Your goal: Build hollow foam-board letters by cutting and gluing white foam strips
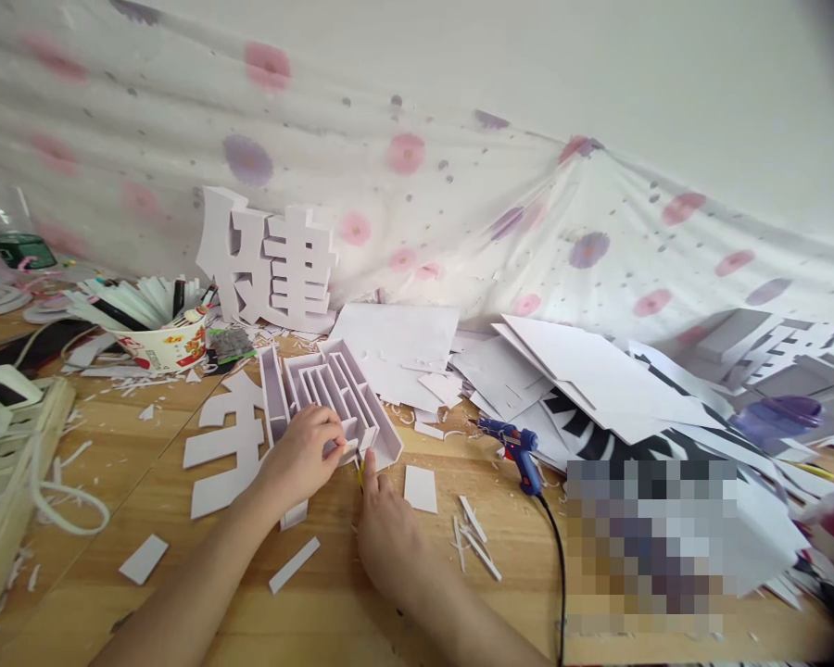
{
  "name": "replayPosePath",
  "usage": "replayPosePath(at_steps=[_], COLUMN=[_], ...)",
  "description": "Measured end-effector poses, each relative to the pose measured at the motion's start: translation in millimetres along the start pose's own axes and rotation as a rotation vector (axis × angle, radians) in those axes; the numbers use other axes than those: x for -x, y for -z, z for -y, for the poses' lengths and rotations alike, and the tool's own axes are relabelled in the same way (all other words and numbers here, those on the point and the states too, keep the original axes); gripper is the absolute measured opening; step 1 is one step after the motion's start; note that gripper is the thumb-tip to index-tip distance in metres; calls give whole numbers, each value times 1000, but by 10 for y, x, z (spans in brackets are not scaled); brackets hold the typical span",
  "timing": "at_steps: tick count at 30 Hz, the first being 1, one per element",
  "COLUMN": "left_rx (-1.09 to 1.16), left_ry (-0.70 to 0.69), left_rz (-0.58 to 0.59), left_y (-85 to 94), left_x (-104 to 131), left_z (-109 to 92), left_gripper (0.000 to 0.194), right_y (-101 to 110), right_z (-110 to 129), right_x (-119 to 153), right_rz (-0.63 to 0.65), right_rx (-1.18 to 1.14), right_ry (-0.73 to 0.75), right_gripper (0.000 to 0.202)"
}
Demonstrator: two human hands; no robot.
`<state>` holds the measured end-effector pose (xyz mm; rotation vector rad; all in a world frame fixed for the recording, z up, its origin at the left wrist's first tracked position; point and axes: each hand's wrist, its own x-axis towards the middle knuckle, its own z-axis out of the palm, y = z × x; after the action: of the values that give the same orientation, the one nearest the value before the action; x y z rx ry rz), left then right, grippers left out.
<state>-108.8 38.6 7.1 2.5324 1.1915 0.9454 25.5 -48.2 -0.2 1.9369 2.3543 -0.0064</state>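
A hollow white foam-board letter [381,419] with upright walls and inner partitions lies on the wooden table. My left hand [309,451] reaches over its near edge, thumb and fingers pinched on what looks like a small white foam-board strip. Just to the right is my right hand [387,528], its index finger stretched toward the letter's near corner. The other fingers curl round a thin yellow knife [360,472], mostly hidden by the hand. Left of the letter lies a flat white cut-out shape [226,449].
A blue glue gun [518,449] with a black cord lies to the right. White sheets [598,375] pile up behind it. A paper bowl [163,347] of strips and pens stands at left, near a standing white character [271,264]. Scraps [421,488] litter the table.
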Motion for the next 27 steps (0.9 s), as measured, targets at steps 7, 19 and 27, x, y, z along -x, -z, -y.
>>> replayPosePath(at_steps=[7,19,27], left_rx=[-7,12,22], left_ry=[-1,0,-1], left_rz=[8,1,-16], left_y=[-9,-15,6], left_x=[-1,0,-2], left_z=[7,14,-15], left_gripper=[16,17,16], right_y=[-38,11,-78], right_z=[2,38,32], right_x=[-17,-73,-64], right_rz=[19,29,12], right_rx=[-48,-268,-121], right_ry=[-19,-169,-67], right_gripper=[69,81,75])
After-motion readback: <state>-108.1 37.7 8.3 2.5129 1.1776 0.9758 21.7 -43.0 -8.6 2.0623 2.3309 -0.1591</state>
